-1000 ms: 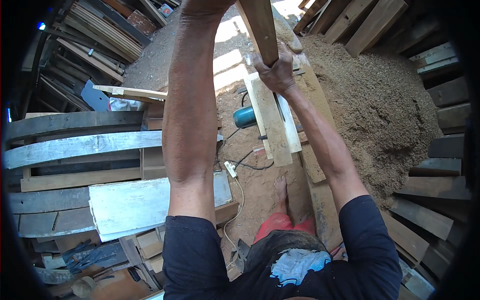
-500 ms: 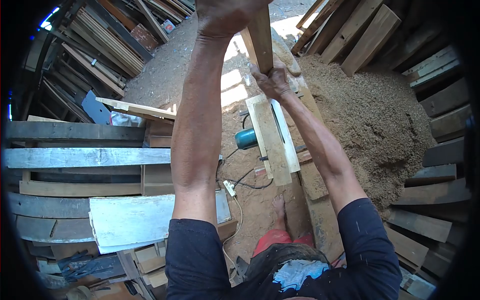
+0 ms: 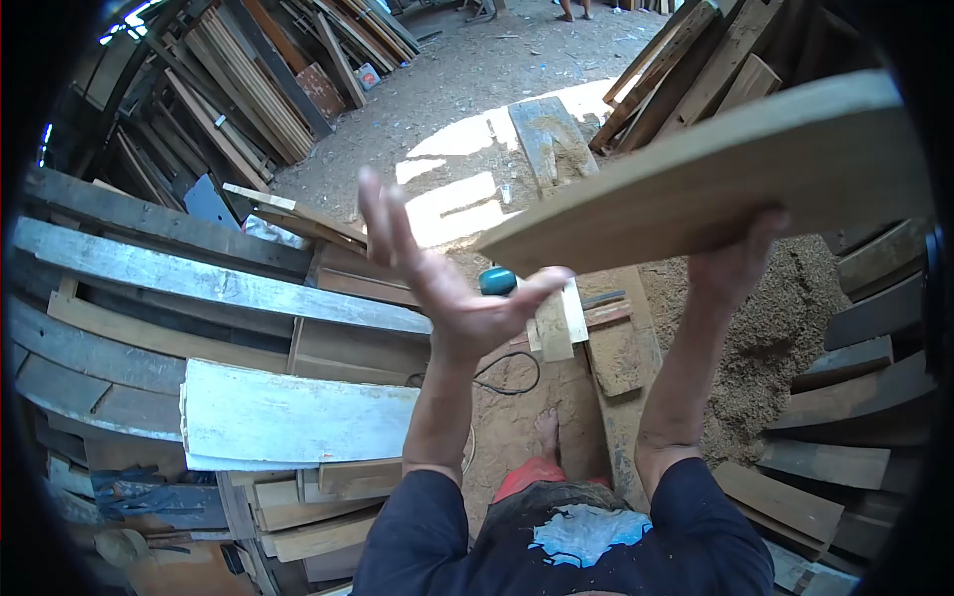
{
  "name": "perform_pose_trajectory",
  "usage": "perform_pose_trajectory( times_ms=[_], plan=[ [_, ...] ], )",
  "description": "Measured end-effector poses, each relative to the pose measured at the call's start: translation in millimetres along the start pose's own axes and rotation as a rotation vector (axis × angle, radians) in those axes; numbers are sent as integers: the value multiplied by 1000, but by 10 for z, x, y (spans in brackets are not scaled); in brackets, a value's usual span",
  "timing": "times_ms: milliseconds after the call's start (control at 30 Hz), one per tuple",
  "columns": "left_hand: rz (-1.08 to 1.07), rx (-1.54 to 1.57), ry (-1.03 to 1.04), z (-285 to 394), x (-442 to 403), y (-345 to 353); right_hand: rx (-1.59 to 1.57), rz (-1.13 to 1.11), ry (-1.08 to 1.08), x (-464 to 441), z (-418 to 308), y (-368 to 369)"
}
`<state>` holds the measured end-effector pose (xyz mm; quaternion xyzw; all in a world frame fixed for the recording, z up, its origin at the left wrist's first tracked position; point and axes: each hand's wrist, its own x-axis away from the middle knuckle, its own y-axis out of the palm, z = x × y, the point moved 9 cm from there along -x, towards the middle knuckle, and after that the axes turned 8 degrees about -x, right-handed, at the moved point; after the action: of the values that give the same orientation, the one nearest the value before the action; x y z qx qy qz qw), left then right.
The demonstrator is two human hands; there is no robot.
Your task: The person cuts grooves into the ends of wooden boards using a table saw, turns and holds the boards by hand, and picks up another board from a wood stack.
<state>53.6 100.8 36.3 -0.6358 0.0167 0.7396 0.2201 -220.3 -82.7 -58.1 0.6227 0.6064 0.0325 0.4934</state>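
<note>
Far L, long boards (image 3: pixel 169 273) lie side by side, w/ a white-painted board (image 3: pixel 298 415) nearer the body. Next, the L hand (image 3: pixel 467 298): wide open, fingers spread & raised, nothing in it, thumb close to the plank's near end; can't tell if it touches. Mid-view, low down: teal motor (image 3: pixel 496 281), pale boards (image 3: pixel 554 333) just R of it, bare foot (image 3: pixel 547 427) on the dirt floor. Then the plank (image 3: pixel 696 189), up in the air at a tilt, clear of the motor, narrow end twd centre, wide end off to upper R. R hand (image 3: pixel 735 263) has it from below, fingers on the underside, prob. taking most of the wt. Far R: sawdust heap (image 3: pixel 795 343) beyond the forearm. Step in hand, as I judge: handling/turning the plank mid-air. Any further turn calls for a firm R grip & the L palm squarely on the free end, b/c one-sided support could let it tip.
</note>
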Motion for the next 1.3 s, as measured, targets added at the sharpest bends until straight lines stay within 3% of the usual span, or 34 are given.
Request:
perform_pose_trajectory(
  times_ms=[33, 100, 167, 233, 333, 400, 667, 1300],
  plan=[
    [-18, -61, -186, -340, 462, -183, -194, 60, 173, 8, -93, -8],
    [-75, -58, -481, -669, 1314, -461, -115, 268, 111, 96, -246, -495],
    [-144, 261, -821, -706, 1972, -490, -300, 407, 183, 259, -214, -916],
    [-259, 414, -814, -444, 2110, -422, -1024, -256, 400, 288, -341, -275],
    [-251, 631, -736, -213, 2127, -452, -1080, -160, 461, 379, -287, -458],
    [-229, 632, -632, -54, 1937, -600, -1067, -61, 485, 438, -192, -648],
    [-242, 561, -345, 400, 1569, -916, -1335, -26, 586, 730, 186, -978],
    [-298, 580, -233, 677, 1491, -960, -1313, 96, 607, 1039, 179, -1252]
  ],
)
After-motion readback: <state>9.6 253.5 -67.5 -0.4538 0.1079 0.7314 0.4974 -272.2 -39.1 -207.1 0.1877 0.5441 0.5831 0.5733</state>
